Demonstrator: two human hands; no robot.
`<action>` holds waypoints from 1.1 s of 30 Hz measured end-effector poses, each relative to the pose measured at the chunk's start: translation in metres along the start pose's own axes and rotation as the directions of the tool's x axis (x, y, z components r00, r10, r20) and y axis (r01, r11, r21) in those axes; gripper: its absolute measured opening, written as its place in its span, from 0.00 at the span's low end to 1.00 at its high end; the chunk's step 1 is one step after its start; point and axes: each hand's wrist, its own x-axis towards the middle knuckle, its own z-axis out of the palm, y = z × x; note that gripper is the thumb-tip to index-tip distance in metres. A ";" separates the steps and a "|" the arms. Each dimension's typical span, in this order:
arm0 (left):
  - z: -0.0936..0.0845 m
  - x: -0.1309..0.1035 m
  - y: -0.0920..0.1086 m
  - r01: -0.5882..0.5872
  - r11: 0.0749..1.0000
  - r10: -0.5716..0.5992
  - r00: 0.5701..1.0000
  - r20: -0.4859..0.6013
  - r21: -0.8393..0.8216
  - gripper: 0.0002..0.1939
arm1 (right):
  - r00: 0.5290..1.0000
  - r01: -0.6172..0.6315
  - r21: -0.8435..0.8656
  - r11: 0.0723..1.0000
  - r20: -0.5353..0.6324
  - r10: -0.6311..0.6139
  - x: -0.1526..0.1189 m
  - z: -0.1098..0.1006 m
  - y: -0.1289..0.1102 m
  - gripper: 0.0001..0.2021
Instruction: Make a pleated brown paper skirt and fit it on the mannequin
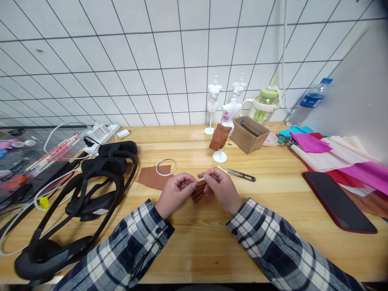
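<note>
My left hand [177,192] and my right hand [223,189] meet over the middle of the table. Between them is a small pleated piece of brown cloth [198,195] with a narrow white strip [200,179] along its top edge. Both hands pinch this upper edge between thumb and fingers, and the cloth fans downward. A larger flat piece of brown cloth [148,178] lies left of my left hand, partly under a thin ring [176,163]. Beyond my right hand are thread snips [242,175] and a thin white stick [222,169].
Several small white dress forms [213,99] stand behind, one with brown cloth [220,137] on it. A cardboard box [250,141], green-lidded jug [268,99] and bottle [311,101] are at back right. Phone [339,202] and coloured fabrics [333,151] lie right; black headsets [103,165] and cables left.
</note>
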 end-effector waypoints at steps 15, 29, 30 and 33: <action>0.000 0.012 -0.022 -0.111 0.987 0.119 0.991 -0.061 0.114 0.07 | 0.481 0.164 -0.778 0.606 -0.473 -0.738 0.098 -0.148 -0.066 0.09; -0.001 0.011 -0.015 -0.093 0.981 0.111 0.989 -0.097 0.172 0.08 | 0.712 -0.035 -0.920 0.391 -0.297 -0.636 0.125 -0.190 -0.059 0.16; -0.002 0.011 -0.016 -0.088 0.980 0.106 0.989 -0.098 0.178 0.08 | 0.685 -0.016 -0.908 0.418 -0.314 -0.657 0.122 -0.189 -0.060 0.16; -0.002 0.012 -0.016 -0.095 0.974 0.117 0.988 -0.103 0.205 0.08 | 0.551 0.070 -0.893 0.444 -0.336 -0.763 0.104 -0.171 -0.062 0.17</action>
